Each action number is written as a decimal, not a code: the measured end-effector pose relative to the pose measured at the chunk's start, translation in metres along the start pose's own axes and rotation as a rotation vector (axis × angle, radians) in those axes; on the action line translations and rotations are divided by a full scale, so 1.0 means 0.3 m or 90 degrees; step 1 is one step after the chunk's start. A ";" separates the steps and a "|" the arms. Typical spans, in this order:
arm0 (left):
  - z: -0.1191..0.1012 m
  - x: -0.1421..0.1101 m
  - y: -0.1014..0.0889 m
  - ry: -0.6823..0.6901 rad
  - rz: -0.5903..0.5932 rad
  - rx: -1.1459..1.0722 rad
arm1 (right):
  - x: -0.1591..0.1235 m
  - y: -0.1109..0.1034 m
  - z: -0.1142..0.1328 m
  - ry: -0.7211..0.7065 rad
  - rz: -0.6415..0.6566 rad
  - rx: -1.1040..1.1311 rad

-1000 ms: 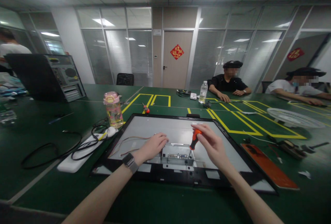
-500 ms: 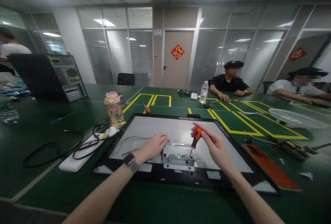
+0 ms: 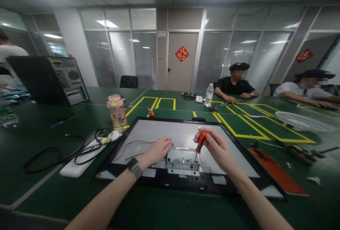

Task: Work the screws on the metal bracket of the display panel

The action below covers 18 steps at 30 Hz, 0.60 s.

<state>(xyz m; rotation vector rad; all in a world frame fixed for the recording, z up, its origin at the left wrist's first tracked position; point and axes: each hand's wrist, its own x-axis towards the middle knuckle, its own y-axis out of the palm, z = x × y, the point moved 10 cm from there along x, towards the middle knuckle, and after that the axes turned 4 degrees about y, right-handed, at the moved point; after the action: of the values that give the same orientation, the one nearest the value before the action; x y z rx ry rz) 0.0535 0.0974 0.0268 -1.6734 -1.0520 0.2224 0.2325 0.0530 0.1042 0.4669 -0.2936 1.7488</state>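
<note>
An opened monitor panel [image 3: 233, 141] with a black frame and bare grey metal back lies flat on the green table. A small metal board housing [image 3: 183, 161] sits near its front edge. My right hand [image 3: 216, 148] is closed round an orange-handled screwdriver [image 3: 200, 142], whose tip rests on the housing. My left hand [image 3: 156, 150], with a watch on the wrist, lies curled on the panel beside the housing's left end, apparently steadying it. Thin coloured wires [image 3: 132, 145] run across the panel to the left.
A pink-capped drink bottle [image 3: 116, 113], a white slab with black cables [image 3: 79, 155], an orange panel [image 3: 276, 173], a computer tower [image 3: 53, 78] and a white fan grille [image 3: 300, 120] lie around. Two people sit at the far right; another person stands at the far left.
My right hand has shifted its fingers on the screwdriver handle, which stays on the same spot of the housing. My left hand has stayed put.
</note>
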 end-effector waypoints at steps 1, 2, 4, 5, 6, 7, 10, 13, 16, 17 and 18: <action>0.002 0.000 0.001 0.000 -0.001 0.000 | 0.001 0.002 -0.001 0.000 0.003 0.009; 0.003 0.001 0.002 0.001 -0.002 0.000 | 0.002 0.000 0.001 -0.003 0.001 0.006; 0.005 0.000 0.004 -0.001 0.000 0.002 | 0.003 -0.013 0.004 -0.012 -0.017 -0.017; 0.006 0.000 0.004 -0.002 0.001 0.003 | 0.004 -0.021 0.003 -0.011 -0.027 -0.031; 0.006 -0.001 0.004 -0.003 0.002 0.003 | 0.004 -0.027 -0.001 -0.005 -0.033 -0.042; 0.006 -0.002 0.004 -0.003 0.003 0.002 | 0.005 -0.031 -0.005 0.003 -0.035 -0.047; 0.004 -0.004 0.004 0.001 0.005 -0.007 | 0.007 -0.031 -0.010 0.017 -0.027 -0.020; 0.003 -0.003 0.003 0.004 0.002 -0.012 | 0.009 -0.033 0.002 0.002 -0.031 -0.006; 0.000 -0.002 0.000 0.001 0.002 -0.010 | 0.007 -0.038 0.014 -0.011 -0.037 -0.055; -0.001 -0.002 0.000 -0.002 0.004 -0.009 | 0.006 -0.036 0.014 -0.008 -0.033 -0.069; -0.002 -0.002 0.000 -0.003 0.006 -0.008 | 0.005 -0.031 0.010 0.002 -0.023 -0.075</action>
<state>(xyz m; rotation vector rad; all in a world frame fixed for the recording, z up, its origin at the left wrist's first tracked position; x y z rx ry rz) 0.0535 0.0966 0.0270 -1.6899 -1.0522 0.2264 0.2417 0.0551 0.1069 0.3810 -0.3816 1.6865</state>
